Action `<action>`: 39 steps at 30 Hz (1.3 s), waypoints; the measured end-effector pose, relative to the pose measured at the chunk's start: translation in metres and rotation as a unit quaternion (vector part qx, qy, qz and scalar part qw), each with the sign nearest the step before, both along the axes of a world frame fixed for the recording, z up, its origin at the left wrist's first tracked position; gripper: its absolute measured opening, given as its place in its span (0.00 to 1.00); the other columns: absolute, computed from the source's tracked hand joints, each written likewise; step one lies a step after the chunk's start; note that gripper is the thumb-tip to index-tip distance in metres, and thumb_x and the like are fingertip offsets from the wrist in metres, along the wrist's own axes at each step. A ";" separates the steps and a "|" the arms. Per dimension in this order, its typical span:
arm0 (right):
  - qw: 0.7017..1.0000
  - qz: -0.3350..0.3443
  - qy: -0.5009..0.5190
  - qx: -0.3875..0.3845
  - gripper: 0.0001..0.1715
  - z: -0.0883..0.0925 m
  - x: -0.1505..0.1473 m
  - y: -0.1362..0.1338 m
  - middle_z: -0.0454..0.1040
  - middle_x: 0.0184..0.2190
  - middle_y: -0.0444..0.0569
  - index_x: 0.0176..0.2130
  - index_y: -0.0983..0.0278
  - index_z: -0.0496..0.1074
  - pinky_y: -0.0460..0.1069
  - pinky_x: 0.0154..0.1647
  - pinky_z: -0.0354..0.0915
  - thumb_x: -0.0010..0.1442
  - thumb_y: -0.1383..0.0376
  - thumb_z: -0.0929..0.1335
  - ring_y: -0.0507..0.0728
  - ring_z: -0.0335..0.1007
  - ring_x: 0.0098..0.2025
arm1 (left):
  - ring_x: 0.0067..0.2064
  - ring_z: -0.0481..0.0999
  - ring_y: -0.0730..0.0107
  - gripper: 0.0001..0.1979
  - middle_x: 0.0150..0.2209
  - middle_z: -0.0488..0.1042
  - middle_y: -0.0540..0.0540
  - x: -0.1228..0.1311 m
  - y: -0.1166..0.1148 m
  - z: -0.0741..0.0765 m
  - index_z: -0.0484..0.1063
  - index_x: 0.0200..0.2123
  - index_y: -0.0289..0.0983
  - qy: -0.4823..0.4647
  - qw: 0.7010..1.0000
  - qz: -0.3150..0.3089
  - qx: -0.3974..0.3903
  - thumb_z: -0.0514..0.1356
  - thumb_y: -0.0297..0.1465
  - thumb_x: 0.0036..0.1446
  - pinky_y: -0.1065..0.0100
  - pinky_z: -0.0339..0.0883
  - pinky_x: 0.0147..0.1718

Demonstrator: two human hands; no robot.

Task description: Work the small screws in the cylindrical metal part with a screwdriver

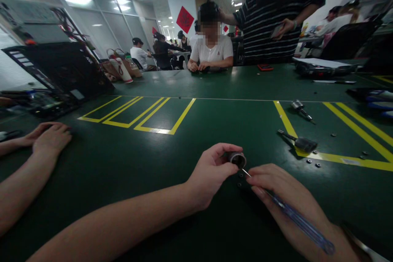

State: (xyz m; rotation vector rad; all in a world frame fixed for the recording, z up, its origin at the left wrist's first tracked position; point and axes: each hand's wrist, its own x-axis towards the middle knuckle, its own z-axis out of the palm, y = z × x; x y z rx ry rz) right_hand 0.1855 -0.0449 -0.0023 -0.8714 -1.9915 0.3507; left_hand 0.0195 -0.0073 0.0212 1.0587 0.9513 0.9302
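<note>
My left hand [211, 170] grips a small round metal ring-like part [238, 159] between thumb and fingers, its open end facing me. In my right hand [281, 192] is a screwdriver [302, 223] with a clear bluish handle, pinched near its thin shaft. The shaft's tip is at the lower rim of the metal part; whether it goes inside cannot be made out. Small dark nuts [239, 184] lie on the green table just below the part.
On the green table [138, 163] at right are a metal tool piece [302, 110], a dark one [303, 144] and several small nuts [318, 165]. Another person's hands [50, 137] rest at left. A seated person [211, 49] and a standing person [270, 20] are across the table.
</note>
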 end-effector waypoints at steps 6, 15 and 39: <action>0.998 0.014 -0.054 0.034 0.13 -0.005 0.003 -0.001 0.75 0.37 0.48 0.43 0.62 0.69 0.48 0.38 0.71 0.59 0.72 0.63 0.54 0.72 0.39 | 0.44 0.74 0.63 0.11 0.39 0.74 0.44 0.004 0.000 -0.001 0.70 0.33 0.33 0.014 0.999 0.027 0.009 0.58 0.19 0.43 0.61 0.66 0.44; 0.993 0.001 -0.103 0.055 0.12 -0.007 0.003 -0.003 0.75 0.38 0.50 0.44 0.64 0.68 0.50 0.38 0.71 0.59 0.72 0.64 0.55 0.71 0.40 | 0.41 0.75 0.66 0.09 0.39 0.74 0.45 0.006 0.000 -0.004 0.70 0.30 0.33 0.006 0.999 0.039 0.017 0.57 0.17 0.44 0.65 0.68 0.40; 0.921 -0.105 0.089 -0.365 0.16 0.006 -0.001 0.011 0.73 0.23 0.47 0.26 0.62 0.70 0.50 0.29 0.64 0.56 0.56 0.61 0.56 0.70 0.28 | 0.45 0.72 0.65 0.17 0.41 0.73 0.44 -0.004 0.013 -0.006 0.71 0.40 0.35 0.085 0.996 0.031 -0.006 0.58 0.18 0.46 0.61 0.65 0.46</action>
